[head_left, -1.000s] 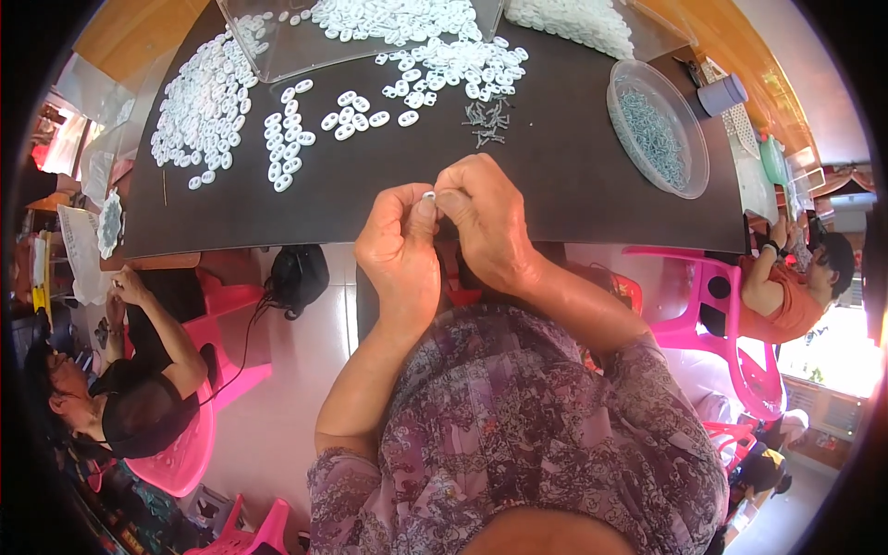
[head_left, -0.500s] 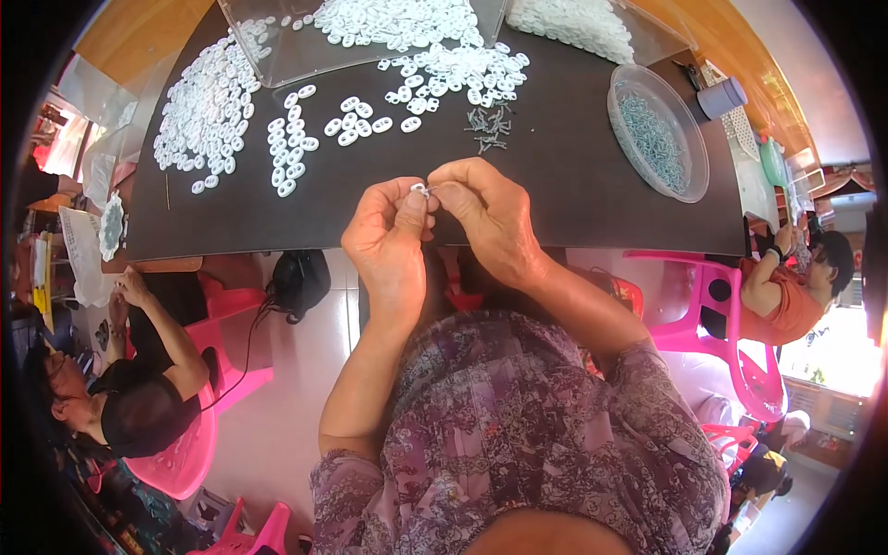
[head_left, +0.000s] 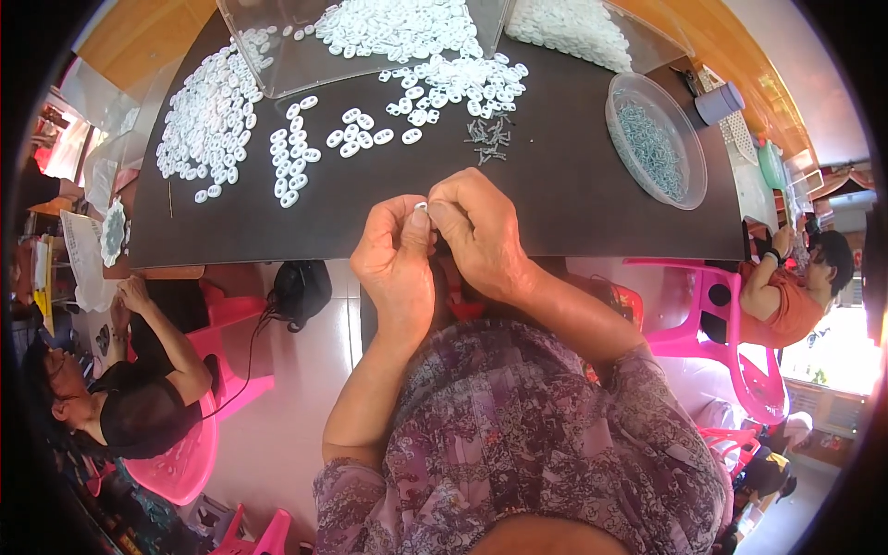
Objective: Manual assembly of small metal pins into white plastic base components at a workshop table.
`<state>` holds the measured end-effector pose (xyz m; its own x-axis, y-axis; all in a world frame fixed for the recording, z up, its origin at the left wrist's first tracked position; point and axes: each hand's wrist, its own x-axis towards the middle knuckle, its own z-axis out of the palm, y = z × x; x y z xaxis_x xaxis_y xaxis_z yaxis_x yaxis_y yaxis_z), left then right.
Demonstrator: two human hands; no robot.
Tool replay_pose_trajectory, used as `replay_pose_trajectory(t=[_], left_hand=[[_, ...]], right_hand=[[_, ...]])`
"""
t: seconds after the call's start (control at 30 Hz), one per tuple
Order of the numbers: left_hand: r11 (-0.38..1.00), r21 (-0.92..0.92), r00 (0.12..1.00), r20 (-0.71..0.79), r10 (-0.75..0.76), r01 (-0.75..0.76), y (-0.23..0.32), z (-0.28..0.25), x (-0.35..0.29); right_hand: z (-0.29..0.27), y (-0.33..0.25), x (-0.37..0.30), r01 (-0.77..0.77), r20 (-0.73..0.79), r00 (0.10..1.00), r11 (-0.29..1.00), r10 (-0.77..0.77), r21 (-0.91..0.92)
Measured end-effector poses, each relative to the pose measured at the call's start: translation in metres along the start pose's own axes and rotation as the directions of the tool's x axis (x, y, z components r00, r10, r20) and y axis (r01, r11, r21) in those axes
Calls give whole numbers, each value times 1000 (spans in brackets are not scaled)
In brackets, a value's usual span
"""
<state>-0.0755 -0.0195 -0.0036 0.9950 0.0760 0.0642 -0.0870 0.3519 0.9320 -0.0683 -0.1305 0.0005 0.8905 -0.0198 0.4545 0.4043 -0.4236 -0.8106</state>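
My left hand (head_left: pixel 396 259) is closed in a pinch on a small white plastic piece (head_left: pixel 421 206), mostly hidden by the thumb and fingers. Pressed up beside it, my right hand (head_left: pixel 481 229) has thumb and forefinger pinched together at the piece; whatever lies between them is covered. Both hands are just above the table's near edge. Beyond them lies a small heap of grey screws (head_left: pixel 487 137). Further back is a pile of small white plastic parts (head_left: pixel 462 85). White oval two-holed pieces lie in a column (head_left: pixel 289 166) and a loose cluster (head_left: pixel 356 131).
A larger heap of white ovals (head_left: pixel 205 125) spreads at the left. Clear bins of white parts stand at the back, one with a near rim (head_left: pixel 370 76). A round clear tub (head_left: pixel 700 162) of screws sits at right beside a grey-purple cylinder (head_left: pixel 720 102). Other people sit on both sides.
Both hands have shifted slightly right and nearer me. A thin bit showing between the right fingertips and the white piece is now hidden, and the right fingers press closer to the piece.
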Motion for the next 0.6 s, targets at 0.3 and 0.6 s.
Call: replay_pose_trajectory(t=[0.3,0.6], left_hand=[[992,-75,994,-10,-106,105,-3,-11,11],[991,-86,994,-25,-102,100,-1,-12,12]], right_hand=[[-18,11,37,272,126,962,908,-244,-318],[-2,49,79,521,375,854,610,-362,-598]])
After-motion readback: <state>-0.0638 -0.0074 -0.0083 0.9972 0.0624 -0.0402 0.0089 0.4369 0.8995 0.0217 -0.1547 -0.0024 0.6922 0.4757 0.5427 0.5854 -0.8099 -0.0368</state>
